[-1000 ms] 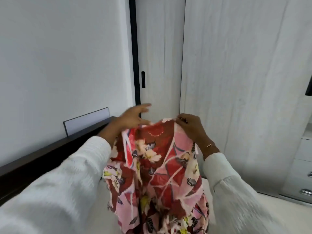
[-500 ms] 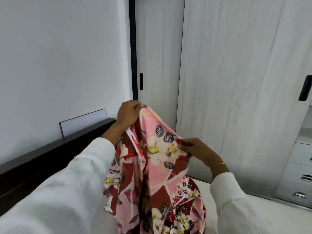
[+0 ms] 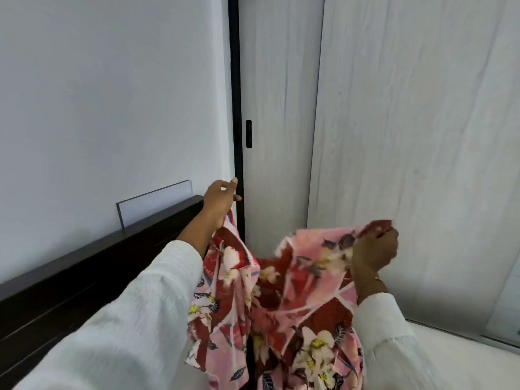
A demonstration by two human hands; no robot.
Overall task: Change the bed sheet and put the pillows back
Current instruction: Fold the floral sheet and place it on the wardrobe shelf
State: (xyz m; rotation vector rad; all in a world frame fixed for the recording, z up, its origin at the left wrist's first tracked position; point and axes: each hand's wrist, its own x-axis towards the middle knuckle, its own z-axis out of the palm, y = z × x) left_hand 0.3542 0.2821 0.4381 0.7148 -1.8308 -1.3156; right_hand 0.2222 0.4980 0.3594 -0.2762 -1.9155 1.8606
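Note:
A pink and red floral sheet hangs in the air in front of me, bunched and drooping between both hands. My left hand holds one part of its edge up near the end of the headboard, with the index finger sticking out. My right hand grips another part of the edge in a fist, out to the right and slightly lower. The sheet's lower part runs out of the bottom of the view. No pillows or mattress show.
A dark wooden headboard runs along the white wall on the left, with a white panel behind it. Pale wardrobe doors with a black handle stand straight ahead. White floor lies at lower right.
My hands have moved apart: the right one swung out to the right with its part of the edge, and the sheet has spread wider between them. My view has tilted slightly.

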